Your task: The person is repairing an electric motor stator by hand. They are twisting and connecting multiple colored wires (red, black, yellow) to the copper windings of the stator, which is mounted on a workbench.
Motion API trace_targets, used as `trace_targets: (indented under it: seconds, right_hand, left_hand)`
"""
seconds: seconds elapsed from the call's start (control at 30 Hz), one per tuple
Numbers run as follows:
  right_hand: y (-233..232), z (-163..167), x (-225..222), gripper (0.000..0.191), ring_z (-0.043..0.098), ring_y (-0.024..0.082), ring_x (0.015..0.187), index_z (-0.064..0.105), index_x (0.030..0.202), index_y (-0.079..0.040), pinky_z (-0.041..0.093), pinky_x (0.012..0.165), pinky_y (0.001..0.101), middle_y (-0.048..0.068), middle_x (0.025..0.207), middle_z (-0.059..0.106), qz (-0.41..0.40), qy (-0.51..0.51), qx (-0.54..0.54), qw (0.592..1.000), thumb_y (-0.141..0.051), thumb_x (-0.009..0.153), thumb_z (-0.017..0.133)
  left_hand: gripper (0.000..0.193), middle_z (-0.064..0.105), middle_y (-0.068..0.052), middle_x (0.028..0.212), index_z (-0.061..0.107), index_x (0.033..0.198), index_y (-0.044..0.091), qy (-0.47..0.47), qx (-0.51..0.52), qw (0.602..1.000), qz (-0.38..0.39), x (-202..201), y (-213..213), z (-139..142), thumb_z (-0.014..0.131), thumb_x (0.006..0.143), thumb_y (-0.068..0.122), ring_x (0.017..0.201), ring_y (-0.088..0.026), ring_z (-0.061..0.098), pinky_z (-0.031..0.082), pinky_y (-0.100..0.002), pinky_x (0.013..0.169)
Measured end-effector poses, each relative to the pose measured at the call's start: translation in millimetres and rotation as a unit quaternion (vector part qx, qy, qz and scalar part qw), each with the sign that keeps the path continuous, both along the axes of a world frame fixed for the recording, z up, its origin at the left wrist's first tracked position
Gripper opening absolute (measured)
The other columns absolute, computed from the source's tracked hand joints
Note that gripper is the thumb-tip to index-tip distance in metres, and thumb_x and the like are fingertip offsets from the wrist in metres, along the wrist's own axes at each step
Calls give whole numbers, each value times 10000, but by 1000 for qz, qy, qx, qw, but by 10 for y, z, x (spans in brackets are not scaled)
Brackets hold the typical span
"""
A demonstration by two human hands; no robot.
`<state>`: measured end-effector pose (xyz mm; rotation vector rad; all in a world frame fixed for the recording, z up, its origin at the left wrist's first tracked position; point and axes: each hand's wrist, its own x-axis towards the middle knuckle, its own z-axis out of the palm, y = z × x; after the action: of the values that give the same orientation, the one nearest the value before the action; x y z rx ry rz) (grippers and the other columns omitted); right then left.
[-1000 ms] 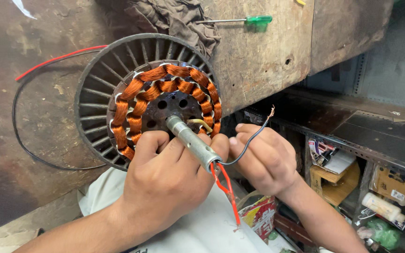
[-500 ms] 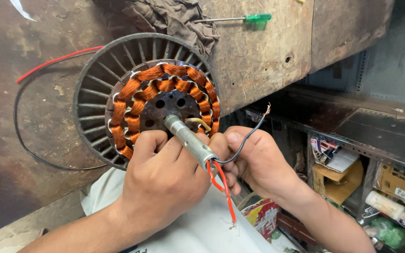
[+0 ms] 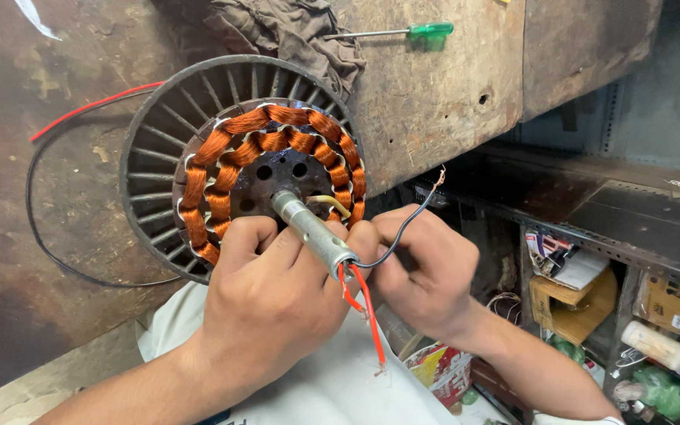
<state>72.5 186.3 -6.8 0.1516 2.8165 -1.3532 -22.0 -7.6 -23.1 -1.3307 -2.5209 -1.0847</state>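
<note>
Workbench (image 3: pixel 434 102), worn, beside cluttered shelves (image 3: pixel 631 260)

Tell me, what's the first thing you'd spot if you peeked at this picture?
The bright orange copper coils jump out first, ringed inside a round dark metal fan-motor part in the middle of the view. Just below, the left hand and right hand gather around its grey metal shaft, where red wires and a black wire come out. A green-handled screwdriver lies on the worn wooden bench at the top.
</note>
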Motion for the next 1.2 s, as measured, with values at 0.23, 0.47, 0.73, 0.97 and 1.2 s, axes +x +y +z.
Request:
trace_targets:
  seconds: [0.23,0.47,0.73,0.97,1.2]
  right_hand:
    - [43,12,80,177,718,267,869,631,1118,41,621,751,356,138,1004,676,-190,-317,-344,863,-110,1042,683]
    - [225,-18,-80,237,742,326,953,593,1178,50,649,844,392,171,1093,648,192,231,267,916,-29,1037,765]
    - [50,-84,-95,265,701,274,791,564,1085,21,599,672,357,138,960,656,136,190,213,949,-34,910,755]
    - [-70,8,62,140,695,234,771,594,1051,7,598,651,332,126,925,669,-229,-296,-331,866,-114,996,638]
    - [20,75,-11,190,703,236,772,612,1031,-2,599,644,325,133,906,676,-49,-28,-18,998,-188,1051,581]
  left_hand:
    - [275,631,4,935,672,1186,95,-25,7,1000,-9,25,-12,-25,678,952,240,803,-150,613,407,-345,737]
    - [291,614,10,887,676,1227,74,-9,1,1000,-11,21,-14,-24,702,966,202,792,-151,614,400,-352,727]
    - [306,605,13,875,687,1237,85,-20,3,1000,-9,39,-15,-23,713,957,206,788,-152,611,405,-350,743]
    - [280,641,27,942,681,1243,107,-20,2,1000,-3,58,-14,-48,712,978,190,828,-131,630,408,-334,760]
    - [251,602,29,854,688,1199,116,-30,-6,999,-13,40,-9,-42,733,970,209,785,-139,624,388,-345,711]
